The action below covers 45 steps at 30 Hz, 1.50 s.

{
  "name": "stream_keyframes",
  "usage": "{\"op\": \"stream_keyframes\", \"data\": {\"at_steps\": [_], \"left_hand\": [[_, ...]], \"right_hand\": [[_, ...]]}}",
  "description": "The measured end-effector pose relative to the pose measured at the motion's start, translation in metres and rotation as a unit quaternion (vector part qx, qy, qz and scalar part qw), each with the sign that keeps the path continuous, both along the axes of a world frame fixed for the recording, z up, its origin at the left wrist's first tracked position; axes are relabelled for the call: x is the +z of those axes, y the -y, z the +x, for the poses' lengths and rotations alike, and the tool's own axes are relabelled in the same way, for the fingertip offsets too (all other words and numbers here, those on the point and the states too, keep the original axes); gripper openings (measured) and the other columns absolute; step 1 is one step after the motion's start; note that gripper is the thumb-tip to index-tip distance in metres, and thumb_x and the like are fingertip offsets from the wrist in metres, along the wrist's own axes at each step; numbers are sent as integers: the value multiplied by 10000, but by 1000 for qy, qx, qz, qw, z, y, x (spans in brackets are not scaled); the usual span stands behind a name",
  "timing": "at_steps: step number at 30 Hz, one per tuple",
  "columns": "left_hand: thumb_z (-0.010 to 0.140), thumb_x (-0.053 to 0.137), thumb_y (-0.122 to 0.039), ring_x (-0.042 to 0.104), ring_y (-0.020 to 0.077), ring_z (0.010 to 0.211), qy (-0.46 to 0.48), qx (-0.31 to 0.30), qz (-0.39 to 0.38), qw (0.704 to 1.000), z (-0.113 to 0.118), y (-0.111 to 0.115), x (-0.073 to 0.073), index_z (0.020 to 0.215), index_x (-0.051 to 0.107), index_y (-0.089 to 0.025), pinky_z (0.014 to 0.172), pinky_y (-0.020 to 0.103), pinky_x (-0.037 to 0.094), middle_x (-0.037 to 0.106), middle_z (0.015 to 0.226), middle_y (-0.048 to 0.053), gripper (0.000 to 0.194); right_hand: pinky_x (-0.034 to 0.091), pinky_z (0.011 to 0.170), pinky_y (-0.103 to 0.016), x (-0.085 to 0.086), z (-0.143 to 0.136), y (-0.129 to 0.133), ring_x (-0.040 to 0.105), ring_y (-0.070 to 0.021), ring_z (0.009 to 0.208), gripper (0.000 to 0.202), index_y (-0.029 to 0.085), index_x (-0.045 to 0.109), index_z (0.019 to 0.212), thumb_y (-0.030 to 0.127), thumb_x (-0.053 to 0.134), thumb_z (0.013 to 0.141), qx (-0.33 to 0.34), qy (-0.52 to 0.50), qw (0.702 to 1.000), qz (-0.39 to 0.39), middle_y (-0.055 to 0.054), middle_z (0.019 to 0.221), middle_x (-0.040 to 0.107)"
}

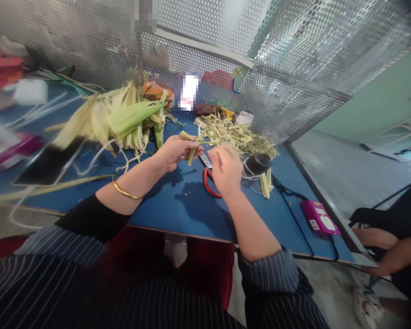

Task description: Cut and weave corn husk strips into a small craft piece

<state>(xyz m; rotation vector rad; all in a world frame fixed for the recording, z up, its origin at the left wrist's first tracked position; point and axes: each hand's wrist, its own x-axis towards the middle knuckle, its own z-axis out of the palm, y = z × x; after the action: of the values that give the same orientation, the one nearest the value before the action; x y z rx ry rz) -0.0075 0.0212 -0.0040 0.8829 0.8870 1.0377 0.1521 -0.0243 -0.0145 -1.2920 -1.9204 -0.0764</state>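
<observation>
My left hand [178, 151] pinches folded strips of corn husk [192, 155], one hanging down and others crossing above the fingers. Close beside it on the right, my right hand [227, 165] is curled and smeared by motion; whether it holds a strip end is hidden. Beneath my right hand lie red-handled scissors [209, 182], their blades pointing up and left. A black spool of thread [256, 164] stands just right of that hand. Beyond both hands spreads a heap of shredded husk [236, 135]. Whole pale-green corn husks [123, 119] are piled at the back left.
A dark flat tablet-like panel [50, 160] and a white cable [101, 151] lie on the left of the blue table [160, 201]. A purple packet [320, 217] sits near the right edge. Perforated metal mesh [205, 41] closes the back. Another person's arm [399, 256] shows at far right.
</observation>
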Motion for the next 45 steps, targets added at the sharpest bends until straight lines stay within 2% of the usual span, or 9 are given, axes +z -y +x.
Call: {"op": "stream_keyframes", "data": {"at_steps": [3,5,11,21,27,30,33,37,45], "left_hand": [[747,648,-154,644,137,623,-21,-65,-22,997,-7,-2,5,835,664,-109,693,311,544,645,662,30,100],[761,673,-228,595,102,564,-47,-76,-8,996,-7,-1,5,779,663,-121,633,272,526,605,623,9,108],[702,768,-269,535,64,493,-156,-34,95,983,1,4,-6,697,658,-122,442,183,350,624,608,21,183],[655,801,-213,522,66,433,-121,10,70,990,2,-5,-18,769,700,-96,424,192,358,601,521,5,193],[740,742,-317,588,89,488,-151,-26,69,986,-6,-8,-7,768,684,-119,406,188,334,689,691,63,209],[832,631,-403,579,105,456,-169,-55,44,983,-6,-6,2,764,670,-121,402,210,335,699,703,89,293],[835,613,-445,554,100,439,-188,-72,63,978,-5,-3,3,756,677,-124,404,217,320,686,670,84,337],[741,723,-398,521,80,451,-229,-83,134,961,-6,-1,-3,668,675,-131,416,217,284,649,611,59,280],[744,720,-370,457,57,438,-220,-100,155,958,-5,-1,-6,687,680,-141,441,218,279,588,540,8,239]], "right_hand": [[341,930,-385,2,7,-3,528,-250,1047,256,205,608,992,412,478,919,-52,17,997,52,-111,1070,624],[313,946,-390,-2,8,-6,559,-232,930,243,203,616,947,392,464,928,-34,72,997,23,-85,940,654],[323,774,-321,-11,-1,-6,506,-157,627,315,191,534,703,275,366,956,-10,160,987,-2,-31,663,607],[323,704,-305,-9,-13,1,466,-142,572,304,183,506,645,219,394,925,26,175,984,-7,-25,613,575],[379,692,-287,-2,2,0,530,-148,621,393,193,585,714,380,355,971,4,35,999,-36,-14,622,585],[436,805,-325,2,15,-8,599,-194,869,307,207,637,931,402,401,954,-49,-50,997,44,-65,900,654],[435,920,-379,0,22,-17,573,-230,1064,256,229,641,1046,402,543,886,-15,-43,998,41,-90,1106,632],[440,898,-383,-7,19,-23,614,-217,959,182,226,673,954,357,591,857,57,-45,996,-55,-47,971,690],[433,681,-273,-6,13,-17,551,-125,642,185,186,666,757,349,608,820,100,-270,944,-158,15,643,610]]}}
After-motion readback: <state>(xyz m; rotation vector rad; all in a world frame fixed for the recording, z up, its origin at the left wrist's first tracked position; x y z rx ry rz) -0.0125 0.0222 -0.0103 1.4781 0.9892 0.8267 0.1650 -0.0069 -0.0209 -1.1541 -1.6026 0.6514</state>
